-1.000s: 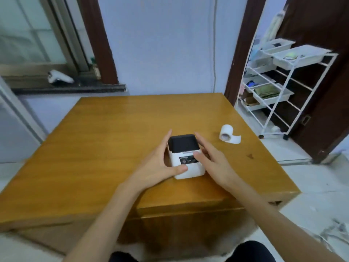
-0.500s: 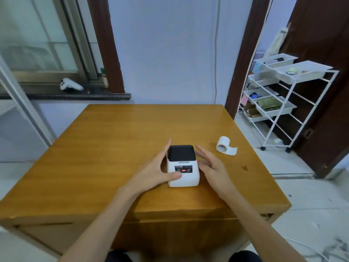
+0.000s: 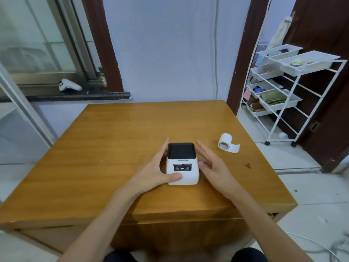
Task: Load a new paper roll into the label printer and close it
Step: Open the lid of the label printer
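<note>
From the head camera, the label printer (image 3: 182,164) stands near the middle of the wooden counter (image 3: 113,148), a small white box with a black lid on top, shut, and a dark control panel facing the person. The left hand (image 3: 157,170) cups the printer from its 9 o'clock side: fingers lie flat along the left wall, and the thumb presses across the lower front face. The right hand (image 3: 212,165) sits just beside the printer at its 3 o'clock, spread wide with fingers straight; whether it touches the right wall cannot be told, and it grips nothing. The paper roll (image 3: 225,143) lies on the counter at about 2 o'clock from the printer, apart from both hands, on its side with a short tail of paper unrolled toward the right. Past the counter's right edge, at 2 o'clock, stands a white wire rack (image 3: 294,103) carrying trays.
</note>
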Demonstrator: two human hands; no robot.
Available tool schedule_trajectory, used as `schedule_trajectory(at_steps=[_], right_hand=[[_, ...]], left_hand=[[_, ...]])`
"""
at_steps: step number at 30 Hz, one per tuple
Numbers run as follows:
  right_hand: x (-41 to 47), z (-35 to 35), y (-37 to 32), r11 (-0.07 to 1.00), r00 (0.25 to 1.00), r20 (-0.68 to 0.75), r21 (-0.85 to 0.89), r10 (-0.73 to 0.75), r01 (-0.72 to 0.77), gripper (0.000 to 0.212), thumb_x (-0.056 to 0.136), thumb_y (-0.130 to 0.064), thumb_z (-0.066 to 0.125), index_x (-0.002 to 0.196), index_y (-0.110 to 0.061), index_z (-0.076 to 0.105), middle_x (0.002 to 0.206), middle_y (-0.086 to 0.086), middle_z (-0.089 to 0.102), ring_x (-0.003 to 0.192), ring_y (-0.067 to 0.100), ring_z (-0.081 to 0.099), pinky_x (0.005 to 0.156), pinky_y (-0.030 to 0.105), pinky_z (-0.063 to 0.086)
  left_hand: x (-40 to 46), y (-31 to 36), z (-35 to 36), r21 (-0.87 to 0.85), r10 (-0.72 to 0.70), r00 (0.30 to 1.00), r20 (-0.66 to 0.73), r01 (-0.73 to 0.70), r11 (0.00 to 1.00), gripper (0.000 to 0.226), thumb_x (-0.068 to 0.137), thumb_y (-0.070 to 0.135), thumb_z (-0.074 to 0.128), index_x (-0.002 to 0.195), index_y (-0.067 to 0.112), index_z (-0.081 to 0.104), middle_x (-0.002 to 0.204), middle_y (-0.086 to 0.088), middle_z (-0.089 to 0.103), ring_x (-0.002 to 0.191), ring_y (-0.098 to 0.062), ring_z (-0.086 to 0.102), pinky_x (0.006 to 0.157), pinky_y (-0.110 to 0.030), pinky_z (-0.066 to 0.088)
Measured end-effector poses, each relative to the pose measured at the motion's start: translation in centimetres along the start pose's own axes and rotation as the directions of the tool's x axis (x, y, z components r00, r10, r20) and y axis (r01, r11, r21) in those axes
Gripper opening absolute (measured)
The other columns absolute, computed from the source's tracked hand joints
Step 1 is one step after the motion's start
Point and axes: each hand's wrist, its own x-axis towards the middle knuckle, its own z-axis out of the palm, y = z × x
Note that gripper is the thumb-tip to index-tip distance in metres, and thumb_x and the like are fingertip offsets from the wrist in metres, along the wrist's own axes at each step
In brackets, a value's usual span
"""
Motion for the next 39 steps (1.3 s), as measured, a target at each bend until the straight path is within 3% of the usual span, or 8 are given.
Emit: schedule_trajectory(at_steps=[3, 11, 16, 24, 31, 33, 36, 39], right_hand=[[0.0, -0.2, 0.1, 0.997, 0.999, 0.032, -0.066, -0.023, 0.025, 0.061, 0.102, -0.006, 0.045, 0.152, -0.03, 0.023, 0.146, -0.016, 0.04, 0.113, -0.023, 0.05, 0.093, 0.005, 0.043], [0.3, -0.4, 0.1, 0.973, 0.998, 0.06, -0.229, -0.015, 0.028, 0.074, 0.101, -0.003, 0.044, 0.145, -0.053, 0.012, 0.151, -0.018, 0.037, 0.135, 0.007, 0.046, 0.114, 0.033, 0.037], [0.1, -0.1, 0.2, 0.964, 0.998, 0.054, -0.263, -0.012, 0.026, 0.072, 0.101, -0.003, 0.043, 0.151, -0.045, 0.013, 0.154, -0.016, 0.037, 0.139, 0.007, 0.041, 0.117, 0.037, 0.034], [0.0, 0.0, 0.0, 0.983, 1.0, 0.006, -0.183, -0.005, 0.006, 0.064, 0.102, -0.008, 0.044, 0.152, -0.039, 0.02, 0.15, -0.021, 0.039, 0.133, 0.0, 0.044, 0.114, 0.029, 0.036], [0.1, 0.2, -0.2, 0.996, 0.997, -0.063, -0.074, 0.038, -0.043, 0.057, 0.097, -0.034, 0.054, 0.15, -0.037, 0.032, 0.146, -0.016, 0.048, 0.127, 0.002, 0.053, 0.095, 0.014, 0.046], [0.4, 0.4, -0.2, 0.996, 0.994, -0.098, -0.073, 0.049, -0.057, 0.06, 0.095, -0.036, 0.058, 0.15, -0.035, 0.034, 0.143, -0.015, 0.052, 0.123, 0.003, 0.056, 0.093, 0.016, 0.046], [0.8, 0.6, -0.3, 0.996, 0.986, -0.151, -0.033, 0.077, -0.083, 0.06, 0.093, -0.037, 0.061, 0.148, -0.034, 0.038, 0.135, -0.014, 0.057, 0.117, 0.006, 0.06, 0.089, 0.019, 0.049], [1.3, 1.1, -0.2, 0.993, 0.974, -0.198, 0.023, 0.115, -0.112, 0.059, 0.089, -0.049, 0.06, 0.144, -0.038, 0.043, 0.129, -0.01, 0.062, 0.11, 0.01, 0.064, 0.095, 0.036, 0.054]], left_hand=[[0.1, -0.2, 0.0, -0.044, 0.008, 1.0, -0.003, -0.008, 0.999, 0.115, 0.053, 0.075, 0.082, 0.131, 0.081, -0.003, 0.159, 0.022, 0.031, 0.146, 0.005, 0.029, 0.124, -0.043, 0.024], [0.2, -0.1, -0.1, -0.073, -0.006, 1.0, 0.003, 0.006, 0.997, 0.122, 0.055, 0.069, 0.085, 0.14, 0.071, -0.002, 0.157, 0.02, 0.034, 0.141, 0.008, 0.032, 0.121, -0.036, 0.026], [0.0, 0.2, 0.0, -0.071, -0.005, 1.0, -0.011, 0.004, 0.997, 0.118, 0.051, 0.075, 0.082, 0.134, 0.076, -0.002, 0.161, 0.016, 0.033, 0.145, 0.002, 0.031, 0.122, -0.039, 0.026], [0.0, 0.1, 0.1, -0.025, 0.008, 1.0, -0.02, -0.009, 1.0, 0.112, 0.049, 0.085, 0.074, 0.131, 0.08, -0.003, 0.161, 0.016, 0.032, 0.148, -0.003, 0.028, 0.122, -0.046, 0.026], [0.1, -0.2, 0.0, -0.142, -0.022, 0.998, -0.061, 0.013, 0.99, 0.093, 0.079, 0.074, 0.062, 0.153, 0.054, 0.009, 0.162, 0.008, 0.032, 0.144, -0.003, 0.033, 0.122, -0.043, 0.027], [0.4, -0.2, 0.2, -0.162, -0.037, 0.995, -0.09, 0.022, 0.987, 0.082, 0.088, 0.059, 0.062, 0.155, 0.048, 0.016, 0.16, 0.006, 0.036, 0.138, -0.001, 0.037, 0.118, -0.036, 0.03], [0.6, 0.0, 0.2, -0.182, -0.059, 0.99, -0.13, 0.034, 0.983, 0.086, 0.081, 0.07, 0.061, 0.154, 0.043, 0.025, 0.157, 0.006, 0.042, 0.133, -0.002, 0.041, 0.114, -0.033, 0.034], [0.6, 0.2, 0.1, -0.205, -0.063, 0.989, -0.133, 0.034, 0.978, 0.086, 0.081, 0.073, 0.059, 0.154, 0.041, 0.028, 0.156, 0.005, 0.043, 0.134, -0.003, 0.043, 0.115, -0.035, 0.035]])
